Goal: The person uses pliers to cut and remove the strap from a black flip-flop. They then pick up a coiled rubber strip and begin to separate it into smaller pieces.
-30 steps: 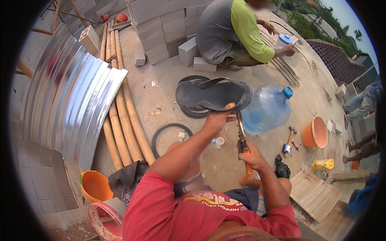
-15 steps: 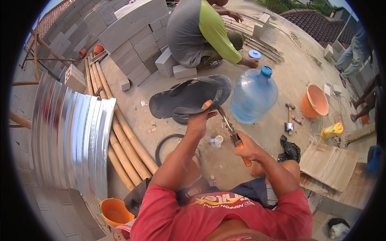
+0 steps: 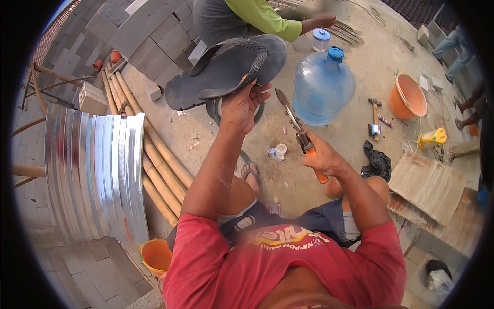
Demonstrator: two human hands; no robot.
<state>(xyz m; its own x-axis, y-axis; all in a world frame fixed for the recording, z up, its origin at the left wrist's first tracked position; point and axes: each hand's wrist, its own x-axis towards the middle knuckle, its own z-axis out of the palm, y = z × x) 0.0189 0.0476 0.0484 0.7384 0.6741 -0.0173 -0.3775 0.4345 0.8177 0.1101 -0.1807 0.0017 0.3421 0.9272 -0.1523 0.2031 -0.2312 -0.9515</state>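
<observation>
My left hand [image 3: 240,109] is closed on a black flip-flop [image 3: 206,82], holding it up by its side near the strap. A small orange bit [image 3: 245,78] shows by the fingertips; I cannot make out what it is. To the right, my right hand [image 3: 323,154] grips snips with orange handles [image 3: 290,114]. Their long metal jaws point up and left, apart from the flip-flop. Beyond them stands a large blue water bottle [image 3: 324,85] with a blue cap.
Another person's green sleeve [image 3: 265,18] is at the top, near a blue-lidded container [image 3: 321,38]. Bamboo poles [image 3: 159,159] and corrugated metal sheet [image 3: 95,175] lie left. A hammer [image 3: 375,118], orange bucket [image 3: 407,95], black plastic bag [image 3: 376,160] and boards [image 3: 427,188] are right.
My left hand and the flip-flop have moved up and left. The snips' jaws, earlier at the strap, are now away from it. The other person's hand has left the lidded container. My view has shifted.
</observation>
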